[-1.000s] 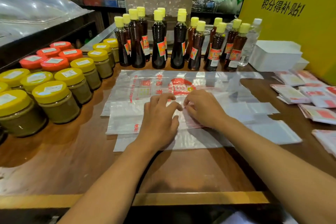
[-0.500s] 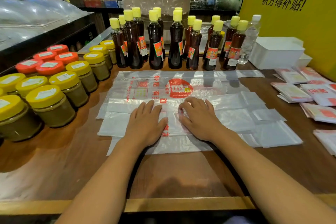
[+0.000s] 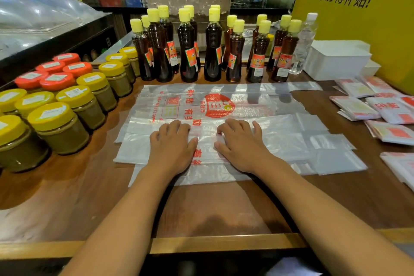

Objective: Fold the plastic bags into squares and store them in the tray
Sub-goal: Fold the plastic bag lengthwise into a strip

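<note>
Both hands lay flat on the plastic bag (image 3: 224, 105) spread on the wooden table (image 3: 224, 206): left hand (image 3: 171, 147) and right hand (image 3: 240, 144) pressed it with straight fingers, gripping nothing. The white tray (image 3: 336, 60) stood far right, beside folded bags (image 3: 367, 107).

The wooden counter (image 3: 224, 206) carries plastic bags (image 3: 280, 139), jars (image 3: 67, 107), bottles (image 3: 212, 51), folded squares (image 3: 358, 107) and a white tray (image 3: 336, 60).

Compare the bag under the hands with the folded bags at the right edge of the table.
The bag under the hands lies spread wide, only partly folded; the folded bags are small squares. The left hand and right hand press on the first; nothing touches the others. Both are clear plastic with red print.
</note>
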Demonstrator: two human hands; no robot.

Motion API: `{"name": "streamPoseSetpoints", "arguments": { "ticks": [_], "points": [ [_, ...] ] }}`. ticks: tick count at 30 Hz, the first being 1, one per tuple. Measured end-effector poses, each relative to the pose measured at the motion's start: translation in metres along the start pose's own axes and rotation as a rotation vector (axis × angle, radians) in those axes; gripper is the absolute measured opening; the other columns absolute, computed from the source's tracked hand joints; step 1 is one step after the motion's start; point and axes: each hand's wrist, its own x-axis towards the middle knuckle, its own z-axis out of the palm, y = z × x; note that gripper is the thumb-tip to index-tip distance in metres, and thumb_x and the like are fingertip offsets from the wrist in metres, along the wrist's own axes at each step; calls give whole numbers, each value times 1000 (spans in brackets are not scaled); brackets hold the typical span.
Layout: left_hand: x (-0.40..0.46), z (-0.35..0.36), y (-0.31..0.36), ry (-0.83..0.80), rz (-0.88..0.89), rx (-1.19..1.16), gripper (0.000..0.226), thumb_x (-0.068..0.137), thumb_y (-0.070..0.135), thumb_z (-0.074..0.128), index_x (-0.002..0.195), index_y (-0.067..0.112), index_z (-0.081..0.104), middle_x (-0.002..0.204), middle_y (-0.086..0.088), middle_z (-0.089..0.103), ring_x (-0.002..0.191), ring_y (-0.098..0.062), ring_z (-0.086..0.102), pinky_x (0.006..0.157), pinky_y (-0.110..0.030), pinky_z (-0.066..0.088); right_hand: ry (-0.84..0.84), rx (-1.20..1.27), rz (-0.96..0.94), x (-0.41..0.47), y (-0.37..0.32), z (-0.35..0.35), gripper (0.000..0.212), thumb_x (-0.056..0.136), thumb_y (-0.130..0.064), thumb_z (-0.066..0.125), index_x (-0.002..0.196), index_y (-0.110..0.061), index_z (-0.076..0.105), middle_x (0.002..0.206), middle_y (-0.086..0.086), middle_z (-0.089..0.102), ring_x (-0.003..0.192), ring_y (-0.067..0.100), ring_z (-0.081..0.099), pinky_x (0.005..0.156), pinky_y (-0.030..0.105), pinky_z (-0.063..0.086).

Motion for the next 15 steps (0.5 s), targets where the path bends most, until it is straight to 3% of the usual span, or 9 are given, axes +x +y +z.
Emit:
{"name": "streamPoseSetpoints", "arguments": {
  "ticks": [3,7,11,15],
  "points": [
    [-2,1,11,60,-5,-7,42,104,42,40,142,26,42,159,-1,28,147,-27,18,118,-48,16,34,8,-4,-2,-1,2,39,101,-51,39,131,-27,45,141,-3,40,131,24,34,116,51,18],
    [12,0,34,116,167,3,41,105,32,38,146,25,41,162,0,27,152,-25,12,121,-45,8,47,28,-2,-4,-1,0,39,100,-53,40,130,-28,46,140,-4,41,128,22,36,111,46,23],
    [24,11,30,7,137,16,44,106,37,34,147,24,37,159,-4,32,150,-29,21,122,-51,19,31,48,20,-5,-3,-1,38,100,-54,42,128,-29,46,138,-6,42,129,22,37,112,47,23],
    [23,15,23,-96,139,-26,51,108,39,28,157,26,22,168,-2,11,156,-26,4,125,-51,6,-12,-3,43,-5,-3,-6,37,98,-53,45,127,-30,48,141,-5,41,133,22,35,115,49,19]
  ]
}}
